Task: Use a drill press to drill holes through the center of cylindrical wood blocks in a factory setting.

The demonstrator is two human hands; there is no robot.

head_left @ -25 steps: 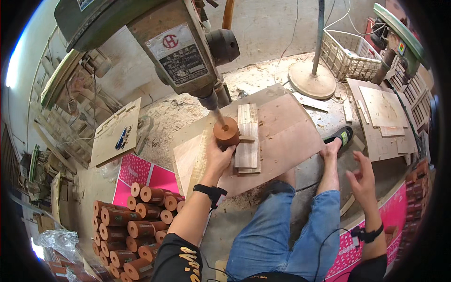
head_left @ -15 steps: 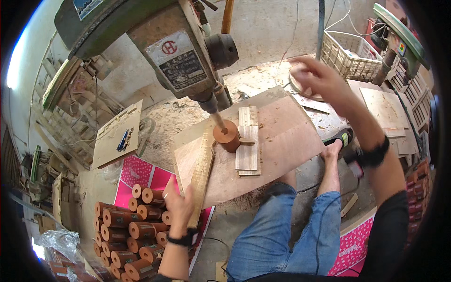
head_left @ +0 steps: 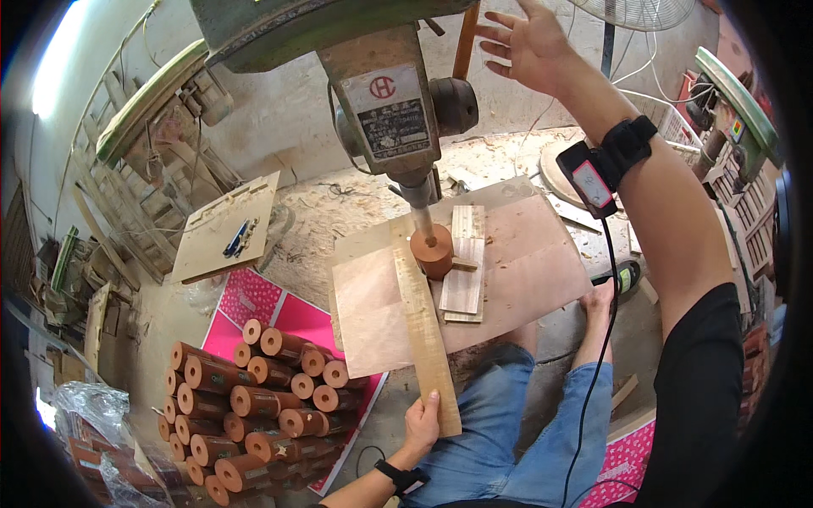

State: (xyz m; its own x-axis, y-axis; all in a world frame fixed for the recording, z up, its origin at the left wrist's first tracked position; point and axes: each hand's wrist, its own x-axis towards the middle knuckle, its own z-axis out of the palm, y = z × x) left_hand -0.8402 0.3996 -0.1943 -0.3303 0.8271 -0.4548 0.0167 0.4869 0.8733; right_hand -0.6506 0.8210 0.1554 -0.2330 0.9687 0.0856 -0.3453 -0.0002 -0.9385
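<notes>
My left hand (head_left: 423,423) is closed on the near end of a long wooden strip (head_left: 421,326), which lies across a plywood board (head_left: 533,254). The strip's far part runs along the left side of a reddish-brown wooden cylinder (head_left: 433,262). That cylinder stands upright under the bit of a green drill press (head_left: 385,80), a hole showing in its top. On its right are light wood pieces (head_left: 461,288) with a small peg-like stick (head_left: 463,264) touching it. Raised high, my right hand (head_left: 533,46) has its fingers spread, beside the press's wooden lever (head_left: 466,42), apparently apart from it.
Many similar cylinders (head_left: 254,402) are stacked at left on pink sheeting (head_left: 250,292). A small board (head_left: 224,241) with a blue pen-like item stands behind them. Wood shavings (head_left: 339,207) cover the surface beyond. A cable (head_left: 593,372) hangs from my right wrist device. A fan (head_left: 644,10) is at upper right.
My left hand has moved from beside the stack onto the strip's near end, and the strip has swung to the cylinder. My right hand has risen toward the lever. The view has shifted.
</notes>
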